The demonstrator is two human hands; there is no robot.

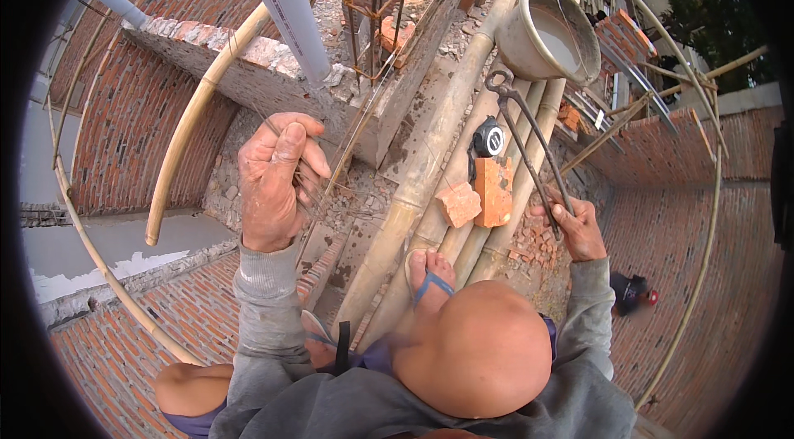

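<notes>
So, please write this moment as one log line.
left hand: holds thin wire; right hand: holds long-handled pincers; tape measure: beside brick, on bamboo poles

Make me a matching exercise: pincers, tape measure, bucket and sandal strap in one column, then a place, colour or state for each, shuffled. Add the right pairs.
Things:
1. Pincers
2. Tape measure
3. Bucket
4. Sandal strap

Places, colours or states:
A. Has grey contents inside
B. Blue, across a foot
C. Handles in the right hand
D. Next to an orange brick on the bamboo poles

Right pairs: 1-C, 2-D, 3-A, 4-B.
</notes>
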